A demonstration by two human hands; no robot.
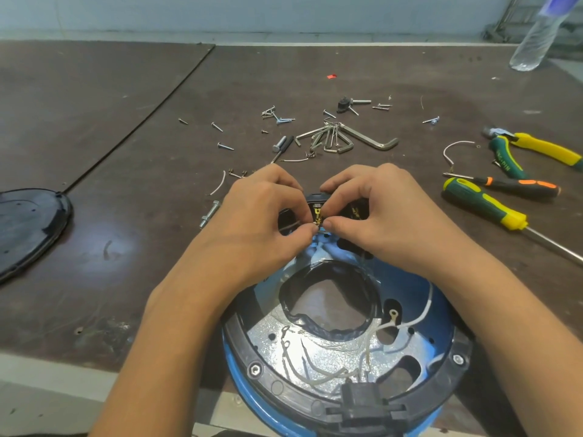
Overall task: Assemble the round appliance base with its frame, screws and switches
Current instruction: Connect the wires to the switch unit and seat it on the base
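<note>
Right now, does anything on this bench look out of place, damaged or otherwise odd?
Nothing looks damaged. Screws lie scattered loose across the table, with a red scrap beyond them. Inside the round base, white wires with ring ends lie unconnected, away from the switch that the left hand and right hand pinch.

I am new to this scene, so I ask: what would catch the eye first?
The left hand and the right hand pinch at the brass terminals on the far rim of the round blue base. Hex keys and screws lie scattered behind them, pliers to the right.
</note>
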